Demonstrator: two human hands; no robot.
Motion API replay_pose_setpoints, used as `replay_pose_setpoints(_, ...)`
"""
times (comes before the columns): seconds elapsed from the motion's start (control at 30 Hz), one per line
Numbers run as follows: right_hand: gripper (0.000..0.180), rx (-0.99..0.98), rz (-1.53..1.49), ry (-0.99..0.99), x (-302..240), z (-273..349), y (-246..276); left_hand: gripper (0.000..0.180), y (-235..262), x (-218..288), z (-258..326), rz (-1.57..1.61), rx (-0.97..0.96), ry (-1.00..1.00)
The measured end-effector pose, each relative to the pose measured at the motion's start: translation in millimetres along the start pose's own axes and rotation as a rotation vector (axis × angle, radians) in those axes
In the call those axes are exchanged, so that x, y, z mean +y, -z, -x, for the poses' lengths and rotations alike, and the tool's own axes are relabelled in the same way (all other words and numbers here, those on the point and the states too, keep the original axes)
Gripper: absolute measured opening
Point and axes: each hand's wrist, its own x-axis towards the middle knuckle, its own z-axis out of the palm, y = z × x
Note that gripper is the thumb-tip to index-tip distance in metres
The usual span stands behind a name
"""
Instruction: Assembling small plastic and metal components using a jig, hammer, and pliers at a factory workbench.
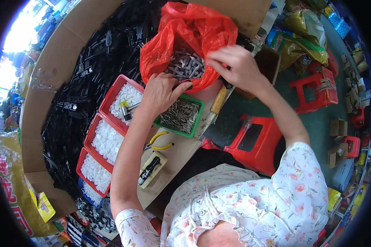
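Your left hand (162,91) rests at the near edge of the open red plastic bag (181,19), its fingers curled and its thumb reaching along the rim; you cannot tell from this view whether they pinch the plastic. Your right hand (237,67) is at the bag's right side, blurred, with its fingers bent, and whether they hold anything is impossible to tell. The bag sits beyond the green tray (174,130), and grey tapered pieces (186,65) lie inside it, between your 2 hands.

The green tray holds thin metal pins (179,115). To the left of your left forearm, 3 red trays (111,120) contain small white parts (107,140). Near that forearm's right side lie yellow-handled pliers (161,145) and a cream block (161,163) bearing a black piece (151,168).
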Motion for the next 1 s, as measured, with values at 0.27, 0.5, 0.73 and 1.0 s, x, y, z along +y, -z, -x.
replay_pose_setpoints(0.27, 0.07, -0.156, 0.372, -0.429, 38.1, 27.3, -44.1, 0.045, 0.9, -1.8, 0.5, 0.013, -0.009, -0.007)
replay_pose_setpoints(0.5, 0.078, 0.254, 0.042, -0.131, 121.3, 0.0, -119.6, 0.046, -2.5, 5.2, -3.3, 0.013, 0.009, 0.006)
replay_pose_setpoints(0.73, 0.056, 0.266, -0.567, -0.173, 115.2, -34.4, -101.4, 0.044, -2.0, -1.0, 1.8, 0.03, 0.043, -0.015)
replay_pose_setpoints(1.0, 0.043, -0.216, -2.055, 0.071, 134.4, -82.0, -86.4, 0.045, -4.4, -2.0, 0.0, 0.045, 0.048, -0.005)
